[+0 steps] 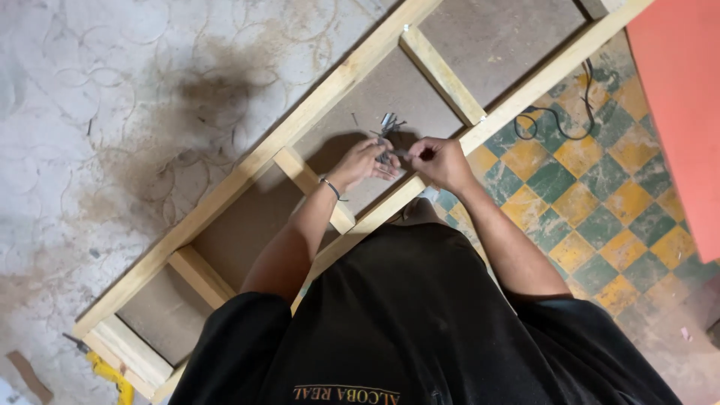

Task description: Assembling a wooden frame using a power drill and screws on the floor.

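A long wooden frame point(300, 124) with several crosspieces lies diagonally on the floor, backed by a brown board point(390, 90). Both my hands meet over it near the right rail. My left hand point(365, 163) cups a bunch of grey metal nails point(388, 124) that stick out past the fingers. My right hand point(441, 160) is closed, pinching one small nail between fingertips next to the left hand. A thin bracelet circles my left wrist.
A black cable point(559, 112) loops on the green-and-yellow checkered tiles point(600, 195) right of the frame. An orange panel point(682, 105) fills the upper right. Grey concrete with sawdust stains point(135, 127) lies to the left. A yellow tool point(112, 375) rests at the frame's lower-left end.
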